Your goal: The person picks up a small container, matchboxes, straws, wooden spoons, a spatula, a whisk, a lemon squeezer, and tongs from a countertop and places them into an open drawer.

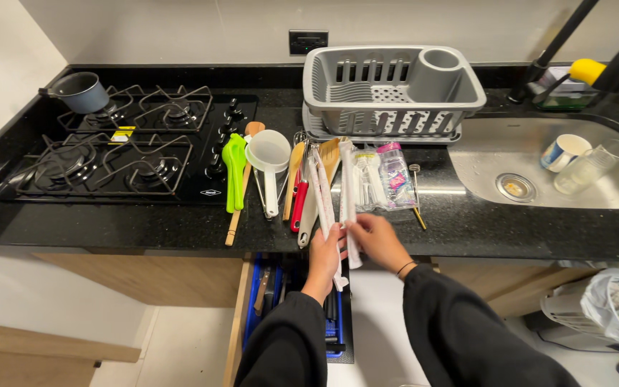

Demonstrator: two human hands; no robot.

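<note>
Black stone counter (pixel 180 229) runs from a gas hob (pixel 109 143) at one end to a steel sink (pixel 610 193) at the other; grey dish rack (pixel 392 89) stands empty at the back wall. Small grey pot (pixel 80 92) on a rear burner. Mug (pixel 564 152) and clear container (pixel 592 166) lie in the sink.

Utensils laid out in a row on the counter: green spatulas (pixel 235 168), wooden spoon (pixel 241 193), white ladle (pixel 269 161), a red-handled tool (pixel 299 204), bags of small plastic items (pixel 385 179).

Left hand (pixel 326 252) is curled around a long paper-wrapped packet (pixel 322 193) at the counter edge. Right hand (pixel 377 240) pinches a second wrapped packet (pixel 349 208), just beside the first. Both packets rest with far ends on the counter, near ends in the fingers.

Drawer (pixel 334 322) below stands open, blue organiser inside with a few items remaining. Judgement: most of the contents look out on the counter already; packets are in hand, some drawer items left
</note>
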